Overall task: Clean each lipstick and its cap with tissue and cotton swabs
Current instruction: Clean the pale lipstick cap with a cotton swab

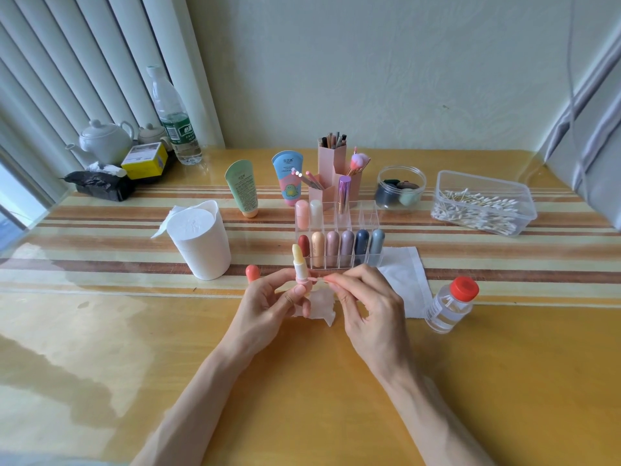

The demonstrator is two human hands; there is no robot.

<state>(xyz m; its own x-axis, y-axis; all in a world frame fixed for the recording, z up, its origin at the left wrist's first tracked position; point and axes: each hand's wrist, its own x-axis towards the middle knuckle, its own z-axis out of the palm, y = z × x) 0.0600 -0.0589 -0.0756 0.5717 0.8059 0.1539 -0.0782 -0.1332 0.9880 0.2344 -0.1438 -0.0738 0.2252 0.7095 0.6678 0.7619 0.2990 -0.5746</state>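
While the pink-cased, pale yellow lipstick point(297, 260) is pinched upright in the left hand point(265, 307) and a thin cotton swab point(319, 280) is pinched in the right hand point(366, 301) against its collar, the exposed bullet could be gouged if the swab is slipped upward.

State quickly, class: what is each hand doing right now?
Left hand: grips the uncapped lipstick.
Right hand: pinches a cotton swab.
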